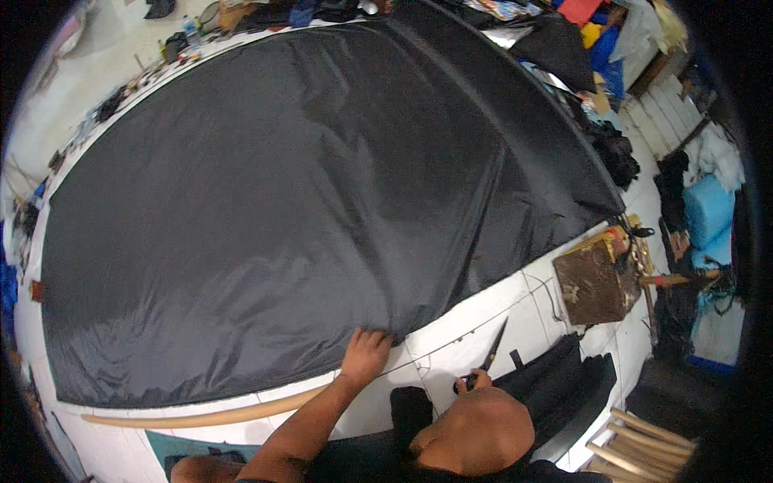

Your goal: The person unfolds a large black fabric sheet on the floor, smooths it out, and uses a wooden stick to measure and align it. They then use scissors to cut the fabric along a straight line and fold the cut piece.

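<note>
A wide sheet of black fabric (241,185) lies spread over the white tiled floor, with wrinkles running through its middle and right part. My left hand (368,354) is at its near edge, fingers curled onto the cloth and closed on it. To the right, my right hand (475,380) holds a pair of dark scissors (493,348) by the handles, low by the floor. The blades point away and slightly right, apart from the fabric. A bent knee hides part of my right arm.
A long curved wooden strip (209,417) lies along the near edge. Right of the fabric stands a worn brown box-like block (592,283). Folded black cloth (555,386) and several wooden rods (644,447) lie at lower right. A blue roll (710,211) and heaped scraps line the far right.
</note>
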Available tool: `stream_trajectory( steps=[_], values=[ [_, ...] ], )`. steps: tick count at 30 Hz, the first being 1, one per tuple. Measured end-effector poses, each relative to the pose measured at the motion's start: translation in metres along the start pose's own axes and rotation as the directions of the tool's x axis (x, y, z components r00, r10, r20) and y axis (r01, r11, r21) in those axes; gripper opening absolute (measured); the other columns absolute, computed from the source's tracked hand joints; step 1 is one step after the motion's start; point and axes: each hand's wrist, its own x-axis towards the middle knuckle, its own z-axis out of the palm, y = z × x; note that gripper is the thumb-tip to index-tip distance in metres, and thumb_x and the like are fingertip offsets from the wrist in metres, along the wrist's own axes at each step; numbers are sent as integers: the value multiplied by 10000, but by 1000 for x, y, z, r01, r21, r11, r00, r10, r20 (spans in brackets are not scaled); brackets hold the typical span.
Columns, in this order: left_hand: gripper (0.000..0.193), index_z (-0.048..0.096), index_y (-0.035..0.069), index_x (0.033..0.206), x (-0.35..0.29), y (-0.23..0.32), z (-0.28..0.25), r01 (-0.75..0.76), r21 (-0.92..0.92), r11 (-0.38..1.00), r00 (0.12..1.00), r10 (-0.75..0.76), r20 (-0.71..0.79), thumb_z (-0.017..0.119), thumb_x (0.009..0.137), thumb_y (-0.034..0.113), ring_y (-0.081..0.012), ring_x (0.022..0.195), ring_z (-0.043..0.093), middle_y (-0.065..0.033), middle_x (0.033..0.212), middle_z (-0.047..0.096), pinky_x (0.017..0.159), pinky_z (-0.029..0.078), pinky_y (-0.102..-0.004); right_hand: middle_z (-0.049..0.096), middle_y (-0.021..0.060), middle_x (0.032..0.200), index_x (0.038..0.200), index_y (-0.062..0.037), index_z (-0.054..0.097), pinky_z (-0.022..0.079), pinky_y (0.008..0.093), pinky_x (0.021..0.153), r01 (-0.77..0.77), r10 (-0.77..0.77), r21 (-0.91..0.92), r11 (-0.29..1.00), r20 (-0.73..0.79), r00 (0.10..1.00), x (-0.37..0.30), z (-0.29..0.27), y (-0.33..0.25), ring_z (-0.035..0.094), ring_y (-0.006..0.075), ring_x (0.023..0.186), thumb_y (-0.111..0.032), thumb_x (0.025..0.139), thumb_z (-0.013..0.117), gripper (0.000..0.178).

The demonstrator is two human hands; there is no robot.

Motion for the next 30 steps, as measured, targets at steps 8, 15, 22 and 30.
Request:
stream_trajectory(
  steps=[8, 15, 22, 30],
  values=[
    [321, 635, 79, 1130, 4, 10, 11, 63, 75, 995, 998, -62, -18, 574, 827, 169, -293, 1038, 578, -107, 1049, 603, 1054, 382, -517, 602, 143, 996, 1127, -32, 554, 469, 404, 807, -71, 69, -66, 995, -31, 997, 11, 1, 17, 558, 288, 924, -279, 744, 774, 506],
    [338, 627, 82, 1143, 13, 25, 18, 73, 15, 997, 997, -72, -33, 598, 817, 163, -293, 1019, 575, -102, 1026, 598, 1050, 381, -522, 624, 74, 869, 1064, -62, 566, 483, 340, 708, -252, 227, 186, 950, 148, 963, 18, 5, 86, 575, 182, 760, -201, 732, 760, 409],
    [347, 623, 71, 1163, 10, 25, 3, 112, 1, 994, 994, -112, -3, 612, 825, 153, -292, 1058, 558, -100, 1086, 597, 1056, 376, -522, 578, 80, 677, 914, -49, 531, 469, 304, 566, -386, 62, 672, 632, 452, 890, -35, 5, -1, 561, 141, 622, -124, 849, 686, 184],
    [394, 590, 47, 1215, 9, 28, 6, 102, -70, 992, 995, -103, -1, 611, 827, 118, -311, 1077, 540, -127, 1095, 579, 1077, 339, -551, 564, 63, 685, 895, -46, 543, 453, 305, 571, -268, -60, 441, 857, 602, 796, -20, 9, -42, 539, 139, 626, -227, 871, 673, 224]
  ],
)
